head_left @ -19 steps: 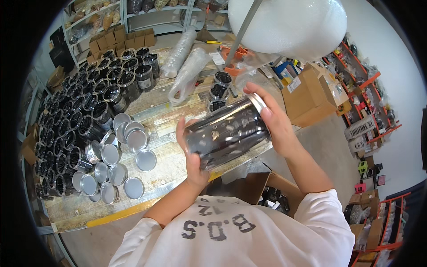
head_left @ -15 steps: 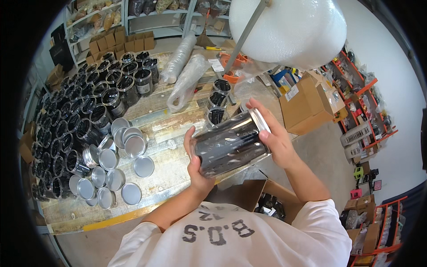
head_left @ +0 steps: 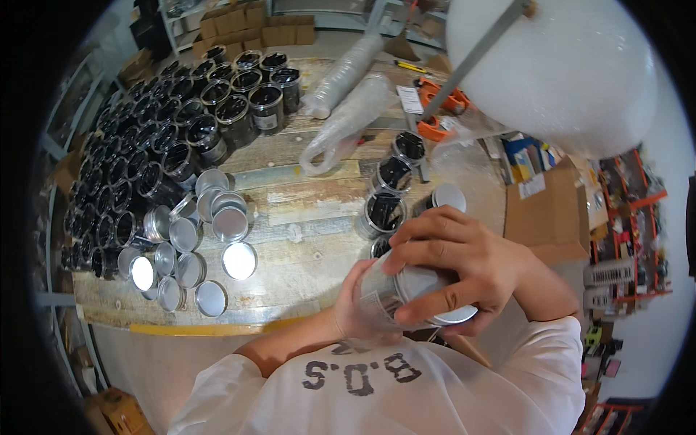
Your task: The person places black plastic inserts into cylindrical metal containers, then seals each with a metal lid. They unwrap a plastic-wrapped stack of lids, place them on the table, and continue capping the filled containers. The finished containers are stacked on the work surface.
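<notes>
Dozens of open clear jars (head_left: 233, 112), dark stuff inside, crowd the left of the frame; you show no lids on those whose mouths are visible. Loose silver lids (head_left: 210, 298) lie beside them, lower left, some overlapping. Your left hand (head_left: 354, 301) is wrapped around the body of one labelled jar (head_left: 375, 296), tilted, lower centre-right of the frame; your right hand (head_left: 464, 264) is curled over its silver lid (head_left: 423, 281), fingers spread across the top. Lid is on; cannot tell how tight. Just beyond your right hand, one silver-capped jar (head_left: 448, 197) stands on the wooden table (head_left: 290, 272), near a short row of open jars (head_left: 394, 175) right of centre. Judging by this view, the capped share is small: two with lids, most without. Any finished elsewhere, cannot tell.
</notes>
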A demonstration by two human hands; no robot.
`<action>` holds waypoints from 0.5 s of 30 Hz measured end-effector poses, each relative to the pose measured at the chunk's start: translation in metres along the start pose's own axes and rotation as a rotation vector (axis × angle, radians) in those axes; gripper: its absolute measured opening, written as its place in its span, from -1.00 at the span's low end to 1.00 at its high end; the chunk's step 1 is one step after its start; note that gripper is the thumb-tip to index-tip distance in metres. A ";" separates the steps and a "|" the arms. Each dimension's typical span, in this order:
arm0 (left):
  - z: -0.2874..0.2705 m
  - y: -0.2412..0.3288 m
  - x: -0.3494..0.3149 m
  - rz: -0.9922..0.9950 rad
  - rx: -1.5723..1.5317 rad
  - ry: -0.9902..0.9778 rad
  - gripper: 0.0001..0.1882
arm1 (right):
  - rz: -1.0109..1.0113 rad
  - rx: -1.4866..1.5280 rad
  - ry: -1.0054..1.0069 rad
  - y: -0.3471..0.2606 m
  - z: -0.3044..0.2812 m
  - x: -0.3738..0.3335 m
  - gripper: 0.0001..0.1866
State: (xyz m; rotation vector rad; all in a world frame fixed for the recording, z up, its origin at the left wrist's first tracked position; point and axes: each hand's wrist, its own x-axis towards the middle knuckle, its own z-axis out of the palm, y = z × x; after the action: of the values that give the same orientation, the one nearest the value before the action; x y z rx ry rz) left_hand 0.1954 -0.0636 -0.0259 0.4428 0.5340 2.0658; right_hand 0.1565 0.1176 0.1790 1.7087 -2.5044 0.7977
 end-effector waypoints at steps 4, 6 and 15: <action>-0.010 0.037 0.046 0.481 -0.245 0.386 -0.25 | 0.276 0.081 0.421 0.058 0.023 -0.019 -0.44; -0.027 0.054 0.066 0.752 0.038 0.639 -0.29 | 0.368 0.187 0.575 0.093 0.040 -0.018 -0.40; -0.089 0.065 0.055 0.714 -0.030 0.898 -0.47 | 0.764 0.707 0.433 0.195 0.096 0.040 -0.55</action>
State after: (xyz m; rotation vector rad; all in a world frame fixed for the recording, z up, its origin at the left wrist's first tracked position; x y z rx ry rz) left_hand 0.0773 -0.0645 -0.0606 -0.4322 0.9528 2.9302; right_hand -0.0041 0.0972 0.0279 0.4069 -2.6570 2.0126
